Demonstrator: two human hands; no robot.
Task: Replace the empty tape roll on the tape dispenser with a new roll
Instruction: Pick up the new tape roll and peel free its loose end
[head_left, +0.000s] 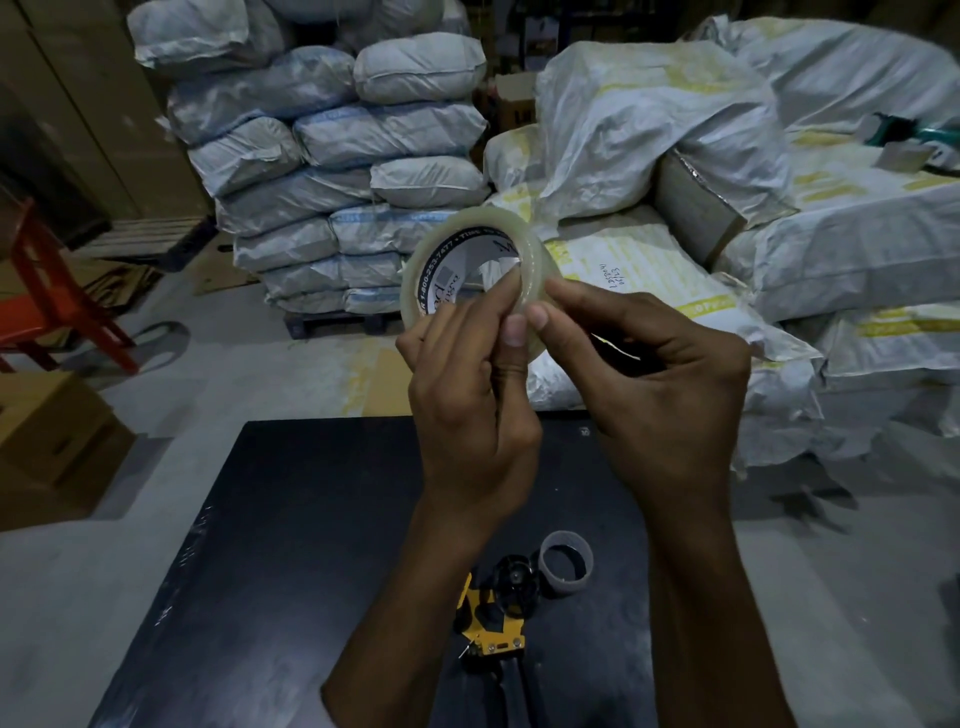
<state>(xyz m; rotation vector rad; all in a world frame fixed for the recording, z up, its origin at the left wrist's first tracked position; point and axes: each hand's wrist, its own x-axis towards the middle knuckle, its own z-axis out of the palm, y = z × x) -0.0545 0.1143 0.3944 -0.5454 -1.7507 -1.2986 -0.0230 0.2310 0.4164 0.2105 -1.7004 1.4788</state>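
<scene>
I hold a new roll of clear tape (441, 249) up in front of me, above the black table (291, 545). My left hand (472, 405) grips the roll from below, with fingers through its core. My right hand (644, 374) pinches the roll's outer edge, thumb next to my left thumb. On the table below my forearms lies the yellow and black tape dispenser (493, 618), with no roll on its black hub. The empty cardboard core (566, 564) stands right beside it.
Stacked white sacks (353, 171) on a pallet rise behind the table. More sacks with yellow print (779, 234) pile up at the right. A red stool (47, 301) and cardboard boxes (57, 431) stand at the left on the concrete floor.
</scene>
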